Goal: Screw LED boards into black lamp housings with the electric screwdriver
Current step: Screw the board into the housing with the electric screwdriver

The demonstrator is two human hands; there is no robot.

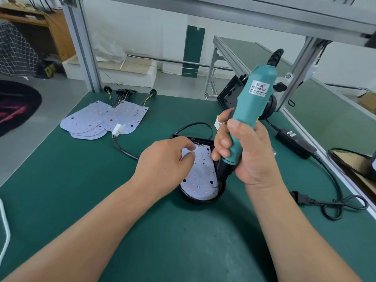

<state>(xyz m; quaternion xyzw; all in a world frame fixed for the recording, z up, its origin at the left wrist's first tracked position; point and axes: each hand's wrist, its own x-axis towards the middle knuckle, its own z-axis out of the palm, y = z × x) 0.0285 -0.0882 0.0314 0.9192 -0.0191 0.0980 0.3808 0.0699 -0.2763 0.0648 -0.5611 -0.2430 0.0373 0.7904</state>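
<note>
A black lamp housing (203, 199) lies on the green mat at the centre. Inside it sits a white LED board (200, 180) dotted with red LEDs. My left hand (162, 161) rests on the board's upper left part, fingers spread and pressing down. My right hand (242, 153) grips a teal electric screwdriver (252, 100), held nearly upright. Its black nose points down at the board's lower right edge; the bit tip is hidden behind the housing rim.
A stack of loose LED boards (101, 119) with wires lies at the back left, with a white connector (118, 129) on a black cable beside it. A black power adapter (295, 141) and looped cord (341, 204) lie at the right. An aluminium frame post (85, 47) stands behind.
</note>
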